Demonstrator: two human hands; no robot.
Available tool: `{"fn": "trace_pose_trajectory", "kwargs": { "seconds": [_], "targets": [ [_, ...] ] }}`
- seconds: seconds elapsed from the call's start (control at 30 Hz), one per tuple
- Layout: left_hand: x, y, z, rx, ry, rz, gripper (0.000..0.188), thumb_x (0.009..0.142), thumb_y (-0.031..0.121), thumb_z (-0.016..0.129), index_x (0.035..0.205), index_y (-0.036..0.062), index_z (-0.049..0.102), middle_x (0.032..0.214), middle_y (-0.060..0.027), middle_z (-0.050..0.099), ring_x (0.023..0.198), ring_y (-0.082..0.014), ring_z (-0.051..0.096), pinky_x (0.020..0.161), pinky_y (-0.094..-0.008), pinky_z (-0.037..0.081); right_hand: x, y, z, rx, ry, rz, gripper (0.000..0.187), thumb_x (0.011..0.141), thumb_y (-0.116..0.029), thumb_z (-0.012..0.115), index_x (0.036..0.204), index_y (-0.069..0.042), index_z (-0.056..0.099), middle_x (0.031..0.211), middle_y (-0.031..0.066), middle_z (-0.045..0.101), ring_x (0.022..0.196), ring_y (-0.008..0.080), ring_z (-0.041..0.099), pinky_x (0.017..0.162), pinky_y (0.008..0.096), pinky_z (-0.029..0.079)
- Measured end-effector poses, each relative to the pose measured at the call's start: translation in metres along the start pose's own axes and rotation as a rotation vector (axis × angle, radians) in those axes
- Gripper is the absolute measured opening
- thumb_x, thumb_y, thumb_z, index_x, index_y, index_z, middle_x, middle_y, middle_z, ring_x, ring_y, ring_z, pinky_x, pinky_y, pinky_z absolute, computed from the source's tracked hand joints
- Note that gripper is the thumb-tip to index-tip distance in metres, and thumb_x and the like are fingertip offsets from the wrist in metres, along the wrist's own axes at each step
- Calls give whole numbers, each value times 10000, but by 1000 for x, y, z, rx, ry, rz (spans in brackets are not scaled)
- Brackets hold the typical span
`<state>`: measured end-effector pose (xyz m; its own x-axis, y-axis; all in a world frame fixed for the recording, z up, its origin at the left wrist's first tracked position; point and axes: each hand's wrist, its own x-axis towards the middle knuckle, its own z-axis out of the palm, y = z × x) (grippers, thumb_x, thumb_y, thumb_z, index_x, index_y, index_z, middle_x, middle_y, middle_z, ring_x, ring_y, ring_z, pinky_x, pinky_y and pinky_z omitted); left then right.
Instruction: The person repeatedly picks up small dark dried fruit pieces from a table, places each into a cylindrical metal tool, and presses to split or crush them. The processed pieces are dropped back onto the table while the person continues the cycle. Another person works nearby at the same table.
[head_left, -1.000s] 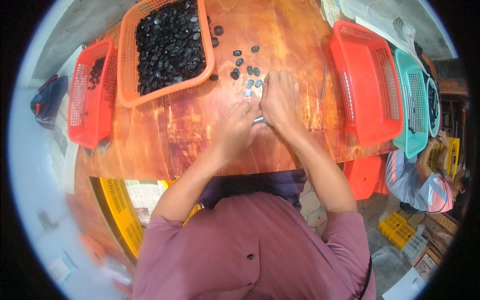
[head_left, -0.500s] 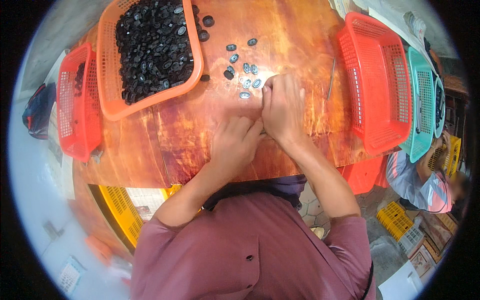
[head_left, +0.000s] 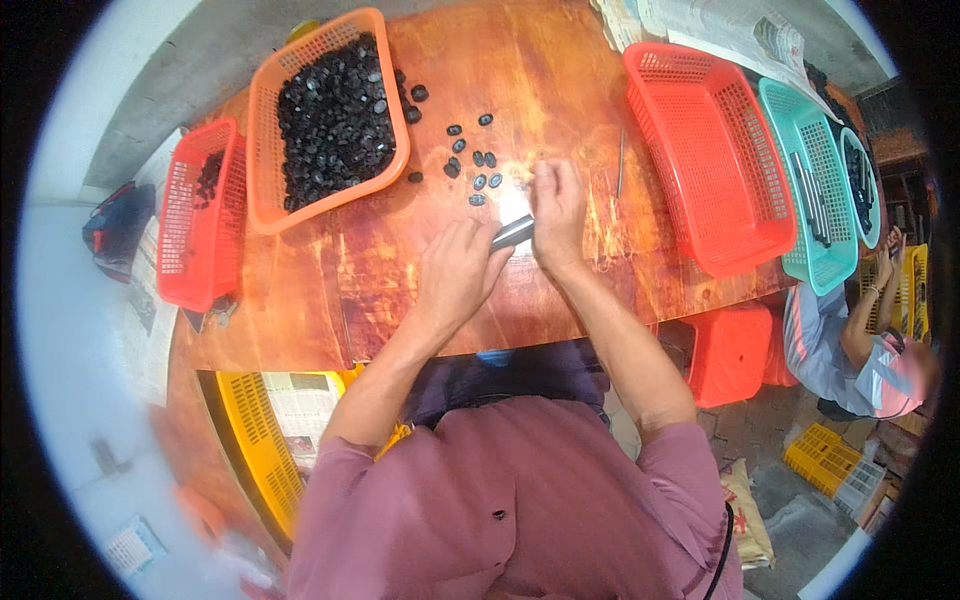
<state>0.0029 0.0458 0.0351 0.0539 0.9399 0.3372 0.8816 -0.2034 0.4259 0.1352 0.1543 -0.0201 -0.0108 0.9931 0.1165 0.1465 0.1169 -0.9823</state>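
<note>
Here, the left hand has its fingers closed on the left end of a dark, shiny tube, which slants up toward the right, over the wooden surface. The right hand is at the tube's other end, its fingers bent and bunched together; I cannot tell whether they touch the tube or have hold of something small.

Just beyond the hands, a loose cluster of small black pieces lies on the surface, the nearest one close to the left hand's fingers. Farther off to the left, an orange basket holds a big heap of similar pieces, with a few more lying just outside its right side. Left of it stands a narrow red basket with some dark bits inside.

On the right, a thin rod lies between the right hand and a larger red basket. Next to that, a green basket holds several dark tubes. A co-worker sits at the far right.
</note>
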Motion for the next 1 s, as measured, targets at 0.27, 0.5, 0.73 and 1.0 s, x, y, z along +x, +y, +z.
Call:
{"fn": "trace_pose_trajectory", "kwargs": {
  "seconds": [0.27, 0.5, 0.73, 1.0],
  "targets": [
    [-19, -5, -12, -1516, -91, -980, 474, 1104, 436, 468, 1281, 20, 610, 951, -92, 690, 764, -176, 642, 714, -330, 558, -4, -1, -2, -1, 36, -45, 288, 1054, -250, 567, 929, 6, 604, 897, 151, 586, 857, 297, 579, 789, 406, 456],
    [-31, 4, -22, -1649, -73, -975, 527, 1106, 510, 411, 1314, 55, 575, 865, -53, 642, 637, -142, 572, 612, -286, 501, -6, -16, -4, -84, -46, -98, 276, 1063, -218, 553, 930, 21, 596, 863, 107, 577, 824, 193, 549, 782, 355, 454],
    [-30, 12, -24, -1496, -61, -945, 510, 1117, 496, 400, 1244, 38, 587, 772, -28, 594, 562, -123, 519, 522, -256, 436, -9, -20, -5, -67, -32, -104, 301, 1043, -256, 563, 894, 2, 606, 873, 143, 592, 823, 300, 600, 764, 408, 459],
    [-31, 18, -18, -1547, -47, -958, 511, 1120, 497, 397, 1196, 32, 595, 720, -14, 543, 541, -113, 487, 475, -255, 401, -6, -7, -2, -48, -48, -90, 304, 1038, -251, 581, 882, 9, 598, 838, 156, 579, 787, 312, 586, 734, 425, 446]
  ]
}}
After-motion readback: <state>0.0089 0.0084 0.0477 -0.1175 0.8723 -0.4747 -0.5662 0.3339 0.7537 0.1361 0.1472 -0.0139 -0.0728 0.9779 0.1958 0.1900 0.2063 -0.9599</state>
